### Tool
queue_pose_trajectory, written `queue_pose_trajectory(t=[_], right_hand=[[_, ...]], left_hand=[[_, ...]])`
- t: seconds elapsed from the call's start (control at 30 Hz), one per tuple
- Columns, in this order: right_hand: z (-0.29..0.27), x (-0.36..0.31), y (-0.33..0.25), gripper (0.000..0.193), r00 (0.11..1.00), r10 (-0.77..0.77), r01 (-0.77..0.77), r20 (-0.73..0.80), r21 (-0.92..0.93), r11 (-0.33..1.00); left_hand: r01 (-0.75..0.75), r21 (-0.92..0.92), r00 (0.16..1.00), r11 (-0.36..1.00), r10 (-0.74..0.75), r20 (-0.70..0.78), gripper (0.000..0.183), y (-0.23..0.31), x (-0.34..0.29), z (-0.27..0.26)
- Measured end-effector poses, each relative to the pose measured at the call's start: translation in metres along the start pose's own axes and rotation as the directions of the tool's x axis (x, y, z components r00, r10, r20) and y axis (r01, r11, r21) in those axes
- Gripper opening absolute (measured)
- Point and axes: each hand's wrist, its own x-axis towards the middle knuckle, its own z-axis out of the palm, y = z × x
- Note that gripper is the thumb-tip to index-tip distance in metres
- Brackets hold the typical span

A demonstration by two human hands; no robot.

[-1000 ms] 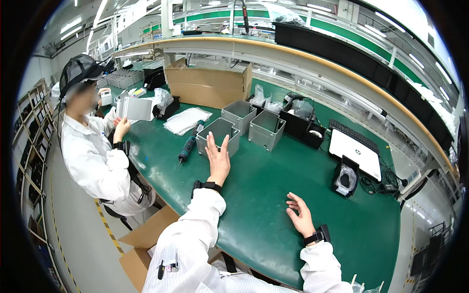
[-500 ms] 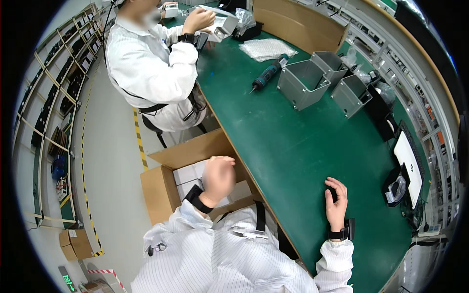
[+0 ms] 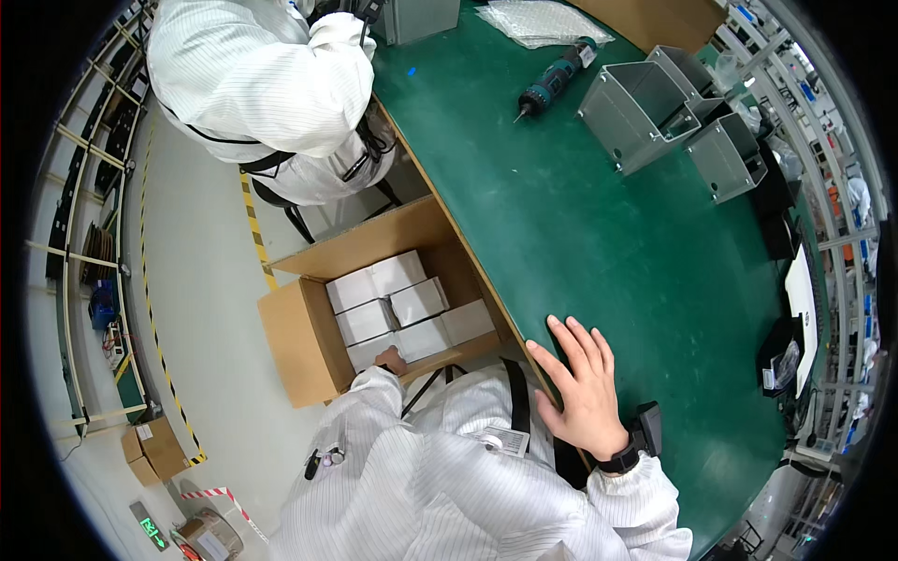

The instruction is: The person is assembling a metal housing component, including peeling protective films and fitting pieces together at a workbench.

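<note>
Carton (image 3: 297, 344), head view: opened beside the green table (image 3: 655, 262), with white boxes (image 3: 420, 302) packed inside; none is seen lifted out.
Left hand (image 3: 390, 359): held at the carton's near side, by the boxes; whether one is gripped cannot be told.
Right hand (image 3: 582, 400): spread open over the table, right of the carton; nothing is held.
Grey housings (image 3: 622, 129): three are set on the table beyond and right of the carton, untouched by either hand.

Got a power screwdriver (image 3: 552, 82), bubble wrap (image 3: 543, 21) and grey housings (image 3: 615, 123) on the green table (image 3: 552, 243), white boxes (image 3: 419, 301) in the carton (image 3: 292, 344).
</note>
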Motion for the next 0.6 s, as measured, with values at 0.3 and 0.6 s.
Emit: queue_pose_trajectory(t=[0.3, 0.6], right_hand=[[0.009, 0.003, 0.004, 0.064, 0.993, 0.116, -0.114, 0.019, -0.092, 0.989], [0.007, -0.001, 0.007, 0.05, 0.976, 0.204, -0.193, 0.074, -0.129, 0.973]], left_hand=[[-0.133, 0.061, 0.969, 0.989, 0.143, -0.201, 0.052, 0.139, 0.056, 0.028], [-0.243, 0.191, 0.936, 0.951, 0.282, -0.209, 0.062, 0.161, 0.149, 0.031]])
